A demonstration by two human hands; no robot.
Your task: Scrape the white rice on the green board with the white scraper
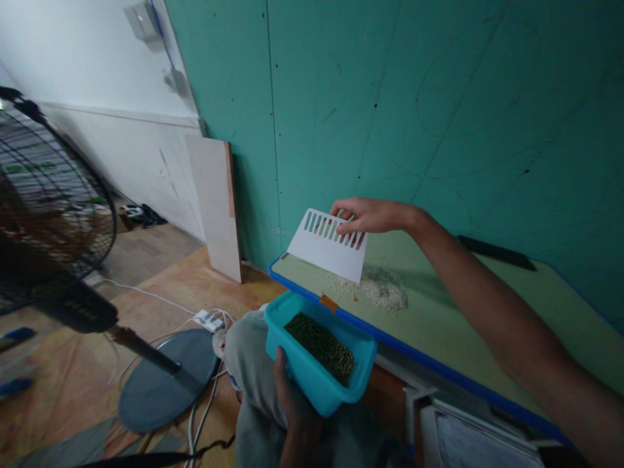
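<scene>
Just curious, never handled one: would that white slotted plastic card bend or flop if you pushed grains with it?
The white slotted plastic card looks fairly stiff: held by one edge, it stays flat. Probably light, since the right hand pinches it with fingers alone.

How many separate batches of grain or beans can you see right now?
2. Green beans fill the blue tub held by the left hand below the table edge. A pale grain pile lies on the table, beside the slotted white scraper in the right hand. More may be hidden.
</scene>
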